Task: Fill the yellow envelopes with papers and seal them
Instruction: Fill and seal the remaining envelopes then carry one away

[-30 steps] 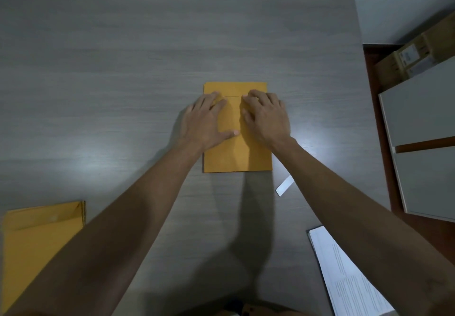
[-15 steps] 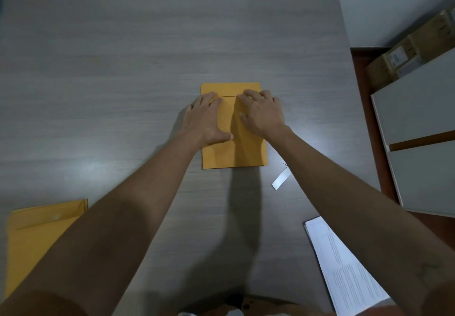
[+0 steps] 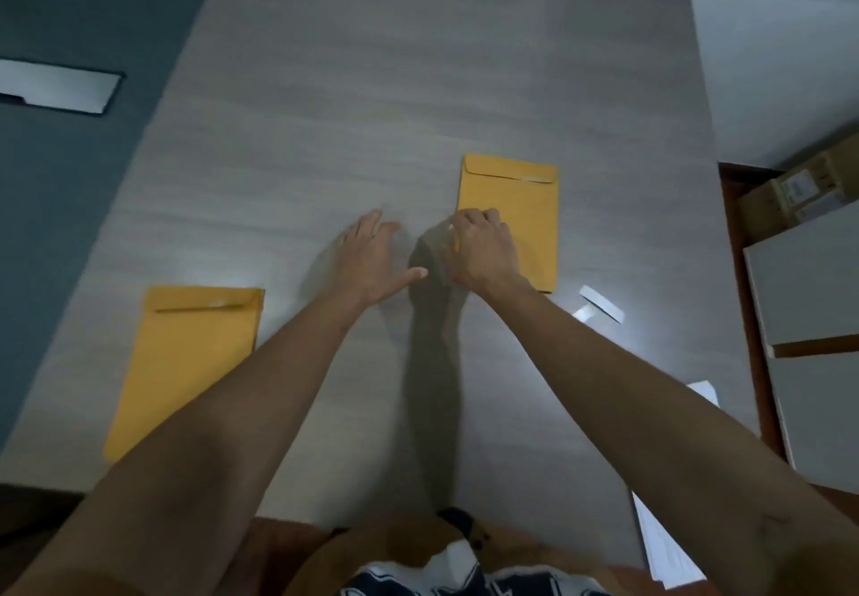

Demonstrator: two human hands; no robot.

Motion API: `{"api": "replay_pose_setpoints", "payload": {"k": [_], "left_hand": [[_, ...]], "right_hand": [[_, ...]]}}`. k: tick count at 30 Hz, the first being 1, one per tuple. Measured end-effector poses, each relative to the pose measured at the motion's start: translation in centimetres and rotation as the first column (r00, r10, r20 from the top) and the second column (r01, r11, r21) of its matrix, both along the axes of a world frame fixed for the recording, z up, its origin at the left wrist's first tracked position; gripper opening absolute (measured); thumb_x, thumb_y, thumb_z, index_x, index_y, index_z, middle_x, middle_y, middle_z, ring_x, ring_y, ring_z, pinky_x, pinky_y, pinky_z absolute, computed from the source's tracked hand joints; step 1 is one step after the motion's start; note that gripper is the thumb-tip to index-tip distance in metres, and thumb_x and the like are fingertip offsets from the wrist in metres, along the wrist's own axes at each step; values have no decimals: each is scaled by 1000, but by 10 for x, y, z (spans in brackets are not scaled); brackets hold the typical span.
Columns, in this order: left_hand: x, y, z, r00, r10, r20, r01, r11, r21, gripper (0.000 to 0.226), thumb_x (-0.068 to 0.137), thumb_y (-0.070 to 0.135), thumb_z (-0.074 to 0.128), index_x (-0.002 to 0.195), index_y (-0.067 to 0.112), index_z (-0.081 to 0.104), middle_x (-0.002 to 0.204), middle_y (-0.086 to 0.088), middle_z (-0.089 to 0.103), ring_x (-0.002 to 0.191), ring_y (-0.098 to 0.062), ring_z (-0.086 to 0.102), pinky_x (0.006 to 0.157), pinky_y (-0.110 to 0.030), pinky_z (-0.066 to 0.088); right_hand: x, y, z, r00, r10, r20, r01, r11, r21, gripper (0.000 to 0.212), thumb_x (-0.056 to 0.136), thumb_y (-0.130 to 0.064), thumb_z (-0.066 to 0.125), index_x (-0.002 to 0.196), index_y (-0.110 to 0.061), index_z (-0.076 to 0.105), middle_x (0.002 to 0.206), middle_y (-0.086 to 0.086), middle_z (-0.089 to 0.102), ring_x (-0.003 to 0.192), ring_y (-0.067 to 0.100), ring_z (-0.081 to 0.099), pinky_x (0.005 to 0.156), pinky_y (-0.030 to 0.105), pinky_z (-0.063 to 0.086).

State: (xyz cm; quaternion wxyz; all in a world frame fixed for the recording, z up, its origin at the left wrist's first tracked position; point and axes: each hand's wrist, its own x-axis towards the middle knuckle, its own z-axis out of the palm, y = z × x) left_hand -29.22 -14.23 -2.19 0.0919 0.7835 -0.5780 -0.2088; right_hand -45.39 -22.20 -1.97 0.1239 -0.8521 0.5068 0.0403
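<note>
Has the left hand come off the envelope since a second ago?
Yes. The left hand now lies on bare table, left of the envelope it pressed earlier.

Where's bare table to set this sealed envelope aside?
Widest bare patch: far table, beyond the sealed envelope. Another lies left of the left hand, above the envelope stack. Crowded: the right side, with the white strip and papers near the edge.

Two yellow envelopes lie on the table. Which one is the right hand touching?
The far envelope, right of centre: the right hand rests on its near-left edge. The other envelope, at the near left, lies untouched, apart from both hands.
</note>
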Motion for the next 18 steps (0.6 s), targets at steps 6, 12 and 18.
{"api": "replay_pose_setpoints", "payload": {"k": [6,12,18], "left_hand": [[63,92,9,977,212,15,-212,977,-11,86,75,60,73,142,15,44,154,-13,33,144,-28,28,116,-39,25],[117,186,8,900,432,52,-434,901,23,82,79,58,70,143,13,43,146,-13,38,135,-33,36,108,-44,36],[153,252,-8,837,547,28,-546,829,124,83,82,61,65,147,18,37,154,-10,27,142,-30,26,111,-45,34]], "right_hand": [[69,71,-6,979,184,87,-188,982,35,49,93,-37,52,134,-11,51,137,5,51,127,28,40,105,39,37],[145,130,-9,935,321,151,-333,941,62,50,92,-33,52,138,-15,48,140,7,51,128,28,42,106,37,35],[204,153,-17,925,324,199,-353,926,132,46,94,-28,54,138,-19,47,140,7,52,130,31,40,108,42,36]]}}
